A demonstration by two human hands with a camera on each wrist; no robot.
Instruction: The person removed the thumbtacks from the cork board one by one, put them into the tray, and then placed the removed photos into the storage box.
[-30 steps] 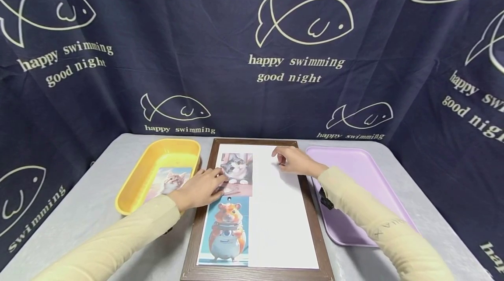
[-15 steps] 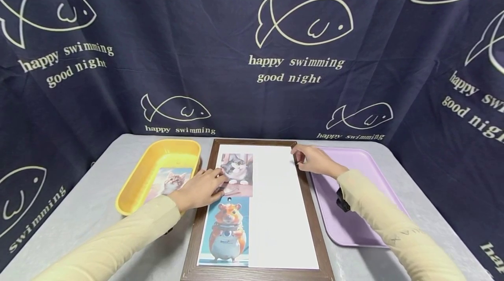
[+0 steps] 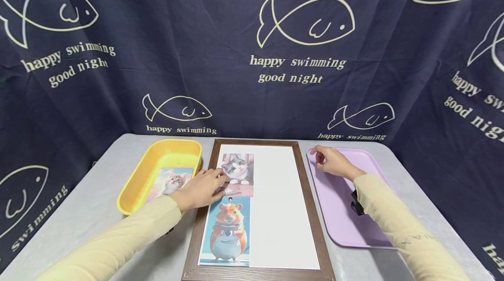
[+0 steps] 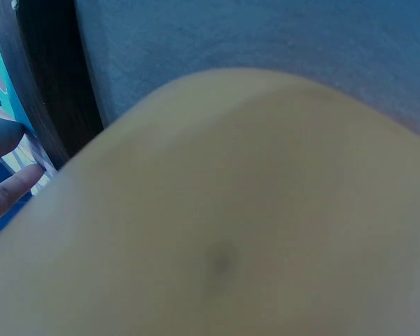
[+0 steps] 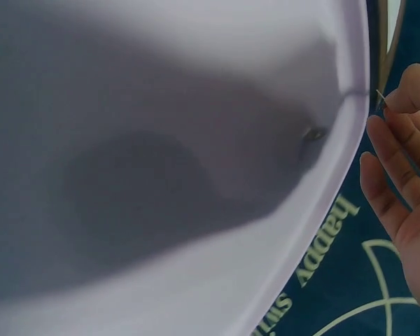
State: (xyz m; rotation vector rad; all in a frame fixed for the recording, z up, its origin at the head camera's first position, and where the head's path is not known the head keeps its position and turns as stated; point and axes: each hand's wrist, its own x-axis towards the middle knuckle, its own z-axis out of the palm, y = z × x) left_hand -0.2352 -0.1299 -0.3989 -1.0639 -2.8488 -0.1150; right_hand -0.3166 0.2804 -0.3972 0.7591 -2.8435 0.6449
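My left hand rests on the lower left part of a grey cat picture, its fingers fairly relaxed. That picture lies on a white board with a brown frame. Below it is a hamster picture with a small dark round dot at its top edge. Over the far left corner of the purple tray, my right hand pinches a small thumbtack between thumb and forefinger, its thin point showing. Another small metal piece lies inside the tray.
A yellow bin stands left of the board with a kitten picture in it. The grey table carries everything. A dark blue curtain with fish drawings hangs behind.
My right hand has moved right, from above the white board, across its frame, to the purple tray's far left corner. The left hand and the pictures have stayed in place.
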